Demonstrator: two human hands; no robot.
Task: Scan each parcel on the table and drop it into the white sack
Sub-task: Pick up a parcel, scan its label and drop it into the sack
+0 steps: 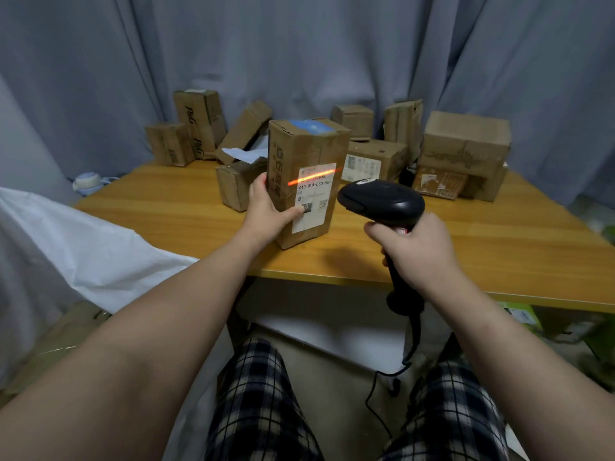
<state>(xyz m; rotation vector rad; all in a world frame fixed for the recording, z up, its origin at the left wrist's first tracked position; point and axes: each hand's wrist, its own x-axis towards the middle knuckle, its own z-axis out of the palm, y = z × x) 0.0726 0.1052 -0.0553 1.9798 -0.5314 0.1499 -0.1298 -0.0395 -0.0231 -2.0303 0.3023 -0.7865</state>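
A tall cardboard parcel [304, 161] stands upright on the wooden table [166, 207]. My left hand [268, 211] grips its left side, thumb on the white shipping label. My right hand [417, 249] holds a black barcode scanner [382, 201] by the handle, its head aimed at the label from the right. An orange scan line crosses the top of the label. The white sack [83, 247] lies to the left, beside the table's near-left corner.
Several more cardboard parcels [464, 151] crowd the back of the table against a grey curtain. A torn box with white paper [243, 154] sits behind the held parcel. The scanner's cable [392, 377] hangs down between my knees. The table's front edge runs below my hands.
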